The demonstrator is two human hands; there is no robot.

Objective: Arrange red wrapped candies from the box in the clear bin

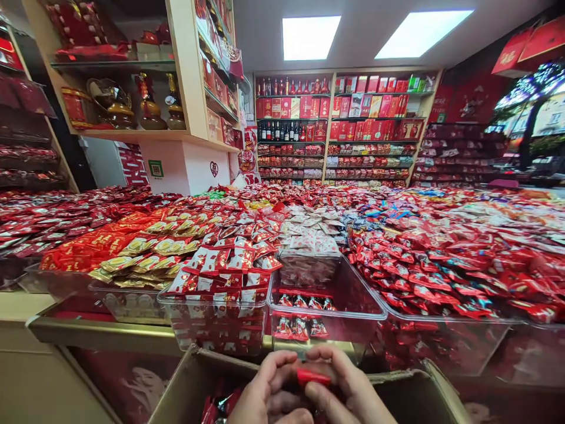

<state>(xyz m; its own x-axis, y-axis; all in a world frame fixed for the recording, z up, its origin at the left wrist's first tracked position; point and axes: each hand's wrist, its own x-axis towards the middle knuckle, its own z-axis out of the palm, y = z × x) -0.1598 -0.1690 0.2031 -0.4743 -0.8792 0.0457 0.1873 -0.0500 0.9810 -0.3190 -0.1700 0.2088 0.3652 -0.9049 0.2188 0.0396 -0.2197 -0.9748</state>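
Observation:
Low in the view, above an open cardboard box (408, 391), my two hands are cupped together. A red-wrapped candy (313, 377) shows between them. My right hand (348, 388) has its thumb against this candy and its fingers curled over. My left hand (269, 391) curls round from the other side; how much lies inside the palms is hidden. More dark red wrapped candies (218, 406) lie in the box, left of my left hand. Just beyond the hands stands a clear plastic bin (373, 309) with a short row of red-and-dark wrapped candies (300, 327) at its front bottom.
To the left, a clear bin is heaped with red-and-white packets (229, 259), beside gold packets (152, 262). Red wrapped sweets (410, 271) fill the right bin. A gold counter edge (110, 333) runs below the bins. Shelves (329, 126) of red boxes and bottles stand behind.

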